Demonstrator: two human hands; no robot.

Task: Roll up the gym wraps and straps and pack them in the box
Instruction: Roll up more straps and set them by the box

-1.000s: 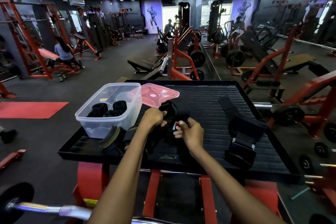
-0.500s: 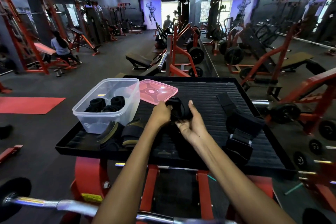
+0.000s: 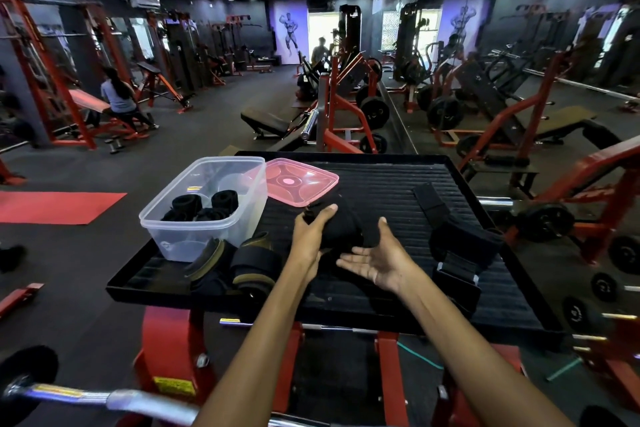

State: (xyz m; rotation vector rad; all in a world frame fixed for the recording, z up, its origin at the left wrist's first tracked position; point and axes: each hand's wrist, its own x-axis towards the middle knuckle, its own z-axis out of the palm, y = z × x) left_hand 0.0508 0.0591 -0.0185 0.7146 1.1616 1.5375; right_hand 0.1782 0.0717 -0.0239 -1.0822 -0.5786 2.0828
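Box [image 3: 194,218] left on platform [image 3: 485,305], lid [image 3: 299,182] right of it

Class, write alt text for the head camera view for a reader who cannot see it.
A person's left hand grips a black wrap over a black platform in a gym, the right hand open beside it. A clear box holds rolled wraps.

Seated person [image 3: 117,97] on a red bench [image 3: 88,102]; barbell [image 3: 104,399] nearest; red floor mat [image 3: 55,206] left.

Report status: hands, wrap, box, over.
Left hand grips black wrap; right hand open, palm up beside it. Clear box open, rolls inside, pink lid off. Path to box clear.
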